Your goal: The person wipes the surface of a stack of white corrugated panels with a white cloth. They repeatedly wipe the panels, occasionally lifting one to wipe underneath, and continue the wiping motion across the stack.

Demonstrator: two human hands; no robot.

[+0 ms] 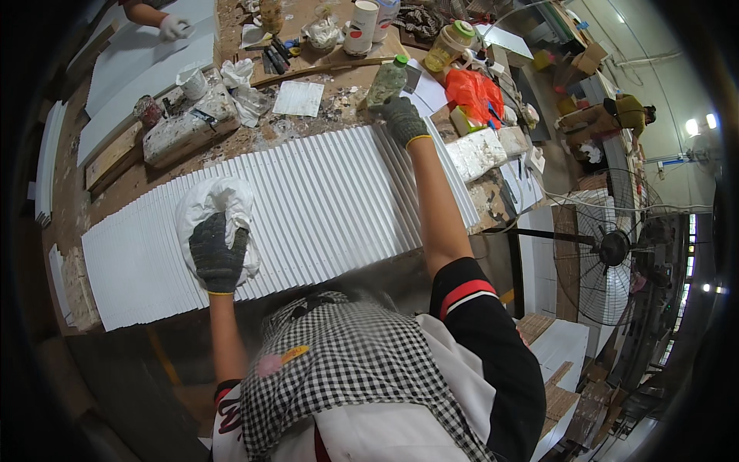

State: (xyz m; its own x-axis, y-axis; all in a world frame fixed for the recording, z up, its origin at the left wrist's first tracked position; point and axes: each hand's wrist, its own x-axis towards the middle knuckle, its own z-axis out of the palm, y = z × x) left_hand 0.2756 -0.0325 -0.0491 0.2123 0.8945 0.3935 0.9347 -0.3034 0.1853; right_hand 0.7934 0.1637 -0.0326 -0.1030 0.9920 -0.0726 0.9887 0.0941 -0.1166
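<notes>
My left hand, in a dark knit glove, is closed on a bunched white cloth. The cloth rests on a long row of overlapping white strips that fans across the bench in front of me. My right hand, gloved the same way, reaches past the row's far edge. Its fingers wrap round the lower part of a clear plastic bottle with a green cap, tilted a little; some fingers are hidden.
Paint-smeared blocks lie beyond the strips at left. A white square sheet, a red plastic bag, a green-lidded jar and a white canister stand farther back. Another person's gloved hand is at far left. A large fan stands right.
</notes>
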